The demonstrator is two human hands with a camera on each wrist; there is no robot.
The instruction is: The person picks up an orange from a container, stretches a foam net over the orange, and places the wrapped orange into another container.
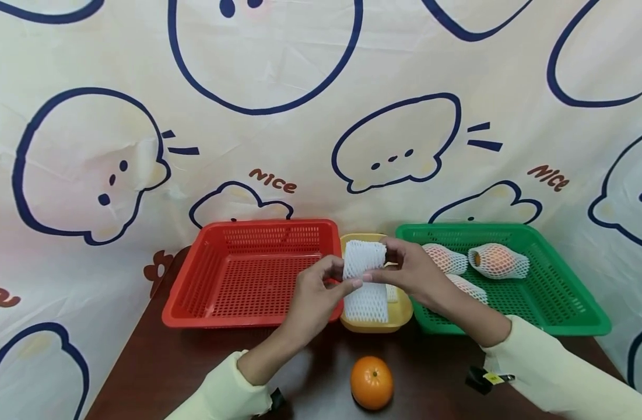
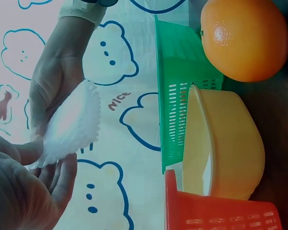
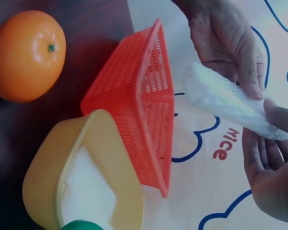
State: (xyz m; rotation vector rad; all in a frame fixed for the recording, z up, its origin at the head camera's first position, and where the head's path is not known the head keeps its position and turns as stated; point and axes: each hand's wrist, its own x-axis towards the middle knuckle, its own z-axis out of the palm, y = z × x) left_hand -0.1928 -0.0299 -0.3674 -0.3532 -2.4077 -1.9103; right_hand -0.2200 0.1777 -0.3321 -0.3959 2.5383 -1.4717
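Note:
A white foam net sleeve [image 1: 364, 255] is held up over the yellow bin [image 1: 402, 319] by both hands. My left hand [image 1: 311, 291] pinches its left side between thumb and fingers. On the other side, my right hand [image 1: 416, 271] grips the sleeve near its upper right corner, thumb across the front. The right wrist view shows the sleeve [image 3: 221, 96] lying flat between the two hands. More white netting [image 3: 89, 191] is inside the yellow bin. An unwrapped orange [image 1: 372, 383] sits on the dark table, nearer to me than the bin.
The red basket [image 1: 252, 321] stands to the left of the yellow bin. At the right, a green basket [image 1: 557, 309] holds several net-wrapped fruits [image 1: 496, 261]. Behind them hangs a patterned cloth [image 1: 300, 146]. The dark tabletop [image 1: 158, 361] runs along the front.

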